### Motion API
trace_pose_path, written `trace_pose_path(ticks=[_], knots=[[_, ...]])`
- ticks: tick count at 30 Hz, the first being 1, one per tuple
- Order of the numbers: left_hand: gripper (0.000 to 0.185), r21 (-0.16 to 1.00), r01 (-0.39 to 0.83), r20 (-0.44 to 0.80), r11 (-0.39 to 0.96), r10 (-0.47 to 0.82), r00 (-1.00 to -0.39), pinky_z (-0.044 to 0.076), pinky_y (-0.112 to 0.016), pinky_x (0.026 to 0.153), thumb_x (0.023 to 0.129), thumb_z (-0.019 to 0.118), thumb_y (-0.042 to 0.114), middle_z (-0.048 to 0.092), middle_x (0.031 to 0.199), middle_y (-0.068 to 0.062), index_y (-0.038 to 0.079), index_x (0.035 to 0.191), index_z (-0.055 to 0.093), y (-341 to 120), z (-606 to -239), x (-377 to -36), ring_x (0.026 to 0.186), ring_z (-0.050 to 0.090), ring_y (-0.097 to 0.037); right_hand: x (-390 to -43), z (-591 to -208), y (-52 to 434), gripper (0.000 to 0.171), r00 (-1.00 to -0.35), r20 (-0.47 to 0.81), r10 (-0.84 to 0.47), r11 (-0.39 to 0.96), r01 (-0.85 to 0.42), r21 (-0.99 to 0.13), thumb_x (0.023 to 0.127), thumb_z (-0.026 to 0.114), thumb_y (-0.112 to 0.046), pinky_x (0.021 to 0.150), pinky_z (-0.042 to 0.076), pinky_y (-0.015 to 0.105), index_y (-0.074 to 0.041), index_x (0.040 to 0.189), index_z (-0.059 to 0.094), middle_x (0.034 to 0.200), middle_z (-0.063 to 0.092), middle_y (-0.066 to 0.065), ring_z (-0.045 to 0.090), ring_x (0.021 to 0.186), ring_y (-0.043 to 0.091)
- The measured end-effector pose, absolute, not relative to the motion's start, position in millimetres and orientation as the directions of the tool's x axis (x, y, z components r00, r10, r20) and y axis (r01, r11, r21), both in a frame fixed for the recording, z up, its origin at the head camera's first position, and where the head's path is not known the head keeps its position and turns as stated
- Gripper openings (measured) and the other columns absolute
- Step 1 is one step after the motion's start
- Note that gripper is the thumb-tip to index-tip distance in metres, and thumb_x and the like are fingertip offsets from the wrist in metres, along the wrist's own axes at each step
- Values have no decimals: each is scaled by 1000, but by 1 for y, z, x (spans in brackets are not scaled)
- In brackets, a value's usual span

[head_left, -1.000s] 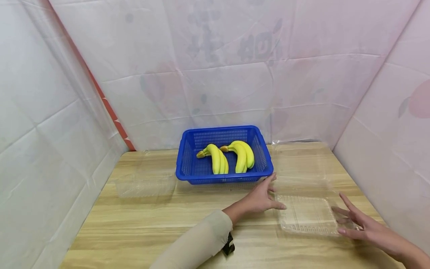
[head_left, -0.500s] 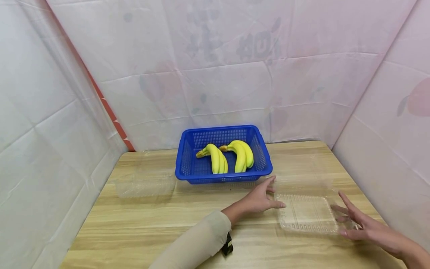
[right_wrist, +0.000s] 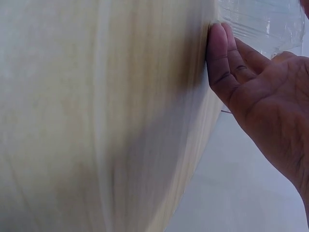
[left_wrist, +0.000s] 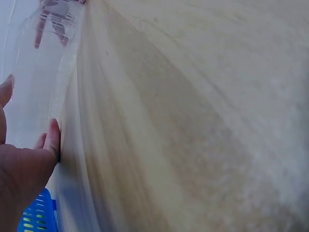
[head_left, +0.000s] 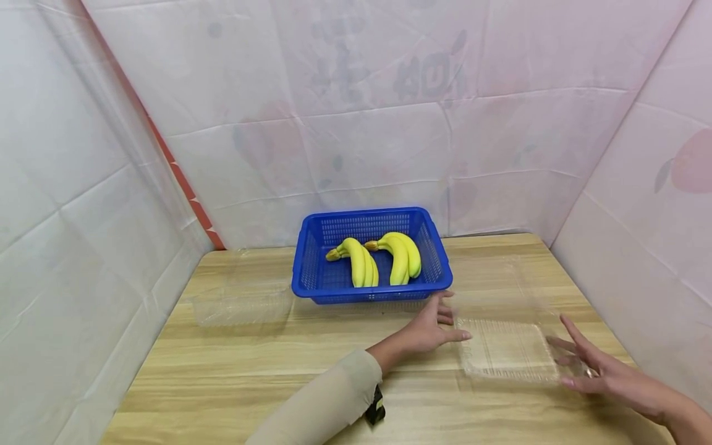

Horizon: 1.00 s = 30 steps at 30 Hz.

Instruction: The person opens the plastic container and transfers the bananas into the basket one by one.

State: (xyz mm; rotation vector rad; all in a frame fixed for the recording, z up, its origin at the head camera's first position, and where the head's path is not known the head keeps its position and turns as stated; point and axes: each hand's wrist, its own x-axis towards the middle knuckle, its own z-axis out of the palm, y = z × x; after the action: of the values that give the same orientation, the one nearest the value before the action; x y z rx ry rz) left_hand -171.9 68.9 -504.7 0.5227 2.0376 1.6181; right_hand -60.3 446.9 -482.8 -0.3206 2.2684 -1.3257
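A clear plastic clamshell box (head_left: 503, 349) lies on the right side of the table, its see-through lid (head_left: 500, 278) raised at the back. My left hand (head_left: 425, 329) is at the box's left side, thumb and fingers spread along it. On the opposite side is my right hand (head_left: 609, 376), fingers extended and close to the wall. In the left wrist view, the left fingertips (left_wrist: 54, 126) are low beside the clear plastic. The right fingertips (right_wrist: 218, 41) are down by the tabletop in the right wrist view, with the box just beyond them.
A blue plastic basket (head_left: 372, 296) with two bunches of bananas (head_left: 402, 256) stands at the back middle, just beyond the left hand. Another clear clamshell box (head_left: 241, 308) is on the left. White printed sheeting (head_left: 367, 148) walls the wooden table (head_left: 267, 377) at the back and sides.
The lid's upper edge has dropped lower in the head view. The box has shifted very slightly away from me. Both hands stay at its sides, and the basket has not moved.
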Motion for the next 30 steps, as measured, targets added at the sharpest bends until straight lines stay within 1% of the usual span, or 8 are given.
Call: trace_pose_path(ticks=[5,11,18,20,22,25,26,30], knots=[[76,981,-55,-150,188,544,-826,58,-25,98,95,83,28,68,140,-5,24,158,42,69,-509,-175,122,69,-10,-64,-481,443,104,-858,-281,-431,463,57,-884,109,54,-6,88,52,13,-34,166,-28,148,33,-52,44,133,-24],[56,983,-80,-153,166,496,-855,57,-31,108,99,78,30,68,140,-7,10,145,53,75,-512,-177,132,67,-20,-72,-478,438,102,-888,-258,-381,494,40,-868,109,57,-10,87,56,16,-30,168,-25,145,36,-53,47,128,-23],[41,981,-180,-190,66,445,-875,57,-36,109,105,69,27,67,141,-11,7,138,56,85,-515,-180,136,64,-24,-85,-476,431,97,-901,-266,-344,502,63,-863,112,54,-17,86,61,25,-31,168,-24,147,35,-51,50,125,-24],[48,970,-243,-217,-2,446,-868,56,-40,113,106,67,24,61,151,-14,5,147,51,87,-515,-181,143,59,-27,-91,-476,430,95,-896,-291,-335,499,93,-861,113,52,-20,87,62,27,-30,167,-25,161,32,-38,51,124,-23],[58,954,-293,-237,-56,454,-859,52,-45,118,107,66,22,51,163,-17,3,157,43,89,-515,-181,153,50,-32,-96,-475,429,93,-889,-318,-329,505,119,-855,114,50,-23,87,62,28,-27,167,-27,176,25,-15,52,123,-22],[69,941,-326,-246,-92,475,-845,44,-49,126,108,65,21,35,174,-18,3,166,32,90,-515,-181,163,34,-35,-102,-476,429,91,-881,-351,-317,515,150,-844,115,47,-26,87,62,30,-26,166,-28,180,9,15,53,120,-21],[71,939,-330,-245,-98,483,-840,41,-50,128,108,64,20,32,175,-18,3,167,29,90,-515,-181,164,31,-36,-103,-476,429,90,-879,-358,-314,509,162,-845,116,47,-27,87,62,31,-26,166,-28,180,8,12,52,120,-22],[75,941,-323,-231,-97,514,-826,32,-49,133,108,63,19,24,179,-16,4,170,22,89,-516,-180,167,22,-35,-107,-478,431,83,-885,-338,-320,491,150,-858,117,41,-27,85,64,34,-19,168,-24,163,26,-38,50,119,-25]])
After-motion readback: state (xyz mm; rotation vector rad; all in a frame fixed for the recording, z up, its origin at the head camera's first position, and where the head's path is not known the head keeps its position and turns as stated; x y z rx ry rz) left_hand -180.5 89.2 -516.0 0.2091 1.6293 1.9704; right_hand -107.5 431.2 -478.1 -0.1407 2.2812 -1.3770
